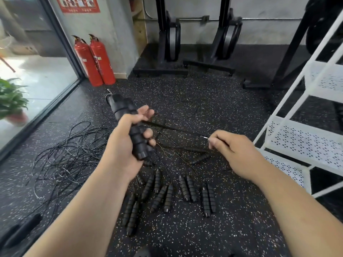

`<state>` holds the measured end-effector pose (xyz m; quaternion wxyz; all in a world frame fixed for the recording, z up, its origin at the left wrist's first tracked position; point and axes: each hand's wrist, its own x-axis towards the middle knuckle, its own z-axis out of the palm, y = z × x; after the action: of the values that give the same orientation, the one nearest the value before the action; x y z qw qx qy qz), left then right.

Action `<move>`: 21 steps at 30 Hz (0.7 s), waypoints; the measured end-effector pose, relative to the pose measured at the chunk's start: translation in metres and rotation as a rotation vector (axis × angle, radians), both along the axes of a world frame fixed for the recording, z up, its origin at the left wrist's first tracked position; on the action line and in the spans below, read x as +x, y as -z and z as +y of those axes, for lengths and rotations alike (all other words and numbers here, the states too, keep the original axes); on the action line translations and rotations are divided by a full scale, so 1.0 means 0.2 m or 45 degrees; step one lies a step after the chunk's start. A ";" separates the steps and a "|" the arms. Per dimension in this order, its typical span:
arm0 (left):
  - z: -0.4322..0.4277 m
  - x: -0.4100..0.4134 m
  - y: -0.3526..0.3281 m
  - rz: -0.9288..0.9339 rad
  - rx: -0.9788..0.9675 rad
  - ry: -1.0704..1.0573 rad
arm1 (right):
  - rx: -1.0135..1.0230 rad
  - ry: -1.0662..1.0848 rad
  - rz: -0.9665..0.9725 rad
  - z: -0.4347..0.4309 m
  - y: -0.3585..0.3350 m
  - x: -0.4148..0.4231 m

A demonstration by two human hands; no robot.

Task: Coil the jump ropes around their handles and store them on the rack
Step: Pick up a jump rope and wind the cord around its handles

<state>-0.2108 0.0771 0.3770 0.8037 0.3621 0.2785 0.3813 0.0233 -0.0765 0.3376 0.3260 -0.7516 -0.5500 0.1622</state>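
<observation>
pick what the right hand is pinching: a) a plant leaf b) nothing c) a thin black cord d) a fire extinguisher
c: the right hand pinches the thin black cord that runs taut to the handles gripped in the left hand

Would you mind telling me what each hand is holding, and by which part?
Left hand grips the paired handles around their middle; right hand pinches the rope stretched from them.

Two red fire extinguishers stand by the wall, a potted plant outside the glass door.
</observation>
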 end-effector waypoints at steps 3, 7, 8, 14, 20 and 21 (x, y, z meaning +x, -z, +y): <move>-0.07 0.02 0.01 0.069 0.055 0.079 | 0.217 0.129 0.065 0.02 -0.01 -0.08; -0.26 0.12 0.08 0.141 0.038 0.334 | 0.239 0.081 0.002 0.07 0.05 -0.21; -0.31 0.14 0.09 0.160 0.045 0.389 | 0.237 0.049 -0.008 0.08 0.08 -0.23; -0.33 0.17 0.11 0.170 0.028 0.373 | 0.100 -0.015 -0.040 0.08 0.10 -0.20; -0.09 0.06 0.04 0.055 0.083 0.146 | -0.120 -0.029 -0.047 0.01 0.03 -0.01; -0.06 0.04 0.03 0.025 0.086 0.102 | -0.082 -0.006 -0.046 0.00 0.02 0.01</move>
<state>-0.2022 0.0651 0.3710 0.8028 0.4037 0.2586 0.3545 0.0256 -0.0763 0.3330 0.2913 -0.7633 -0.5520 0.1669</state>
